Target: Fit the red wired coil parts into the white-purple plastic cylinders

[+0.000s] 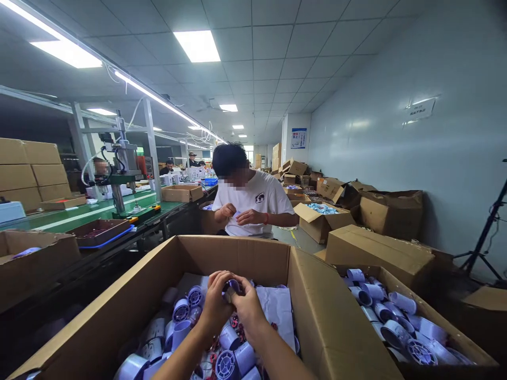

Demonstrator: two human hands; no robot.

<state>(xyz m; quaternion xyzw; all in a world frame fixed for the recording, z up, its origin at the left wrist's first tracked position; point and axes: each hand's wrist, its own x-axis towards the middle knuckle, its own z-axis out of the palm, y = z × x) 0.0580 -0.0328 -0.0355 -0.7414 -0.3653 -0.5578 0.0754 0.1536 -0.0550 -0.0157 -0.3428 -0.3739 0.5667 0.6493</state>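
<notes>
Both hands are together over a large open cardboard box (317, 311). My left hand (217, 298) has its fingers wrapped round a purple plastic cup (233, 286), and my right hand (246, 303) grips the same cup from the other side, its thumb against it. The fingers partly hide the cup. Beneath them, the box holds several light purple plastic cups (181, 333), some with spoked ends, among small red parts (240, 330). A white sheet (276, 309) lies inside at the right.
A second box (481, 359) of purple cups stands at the right. Across from me sits a person in a white shirt (263, 192). A conveyor table (59, 219) with a press machine (127, 163) runs along the left. More cartons (390, 211) line the right wall, near a black tripod (481, 243).
</notes>
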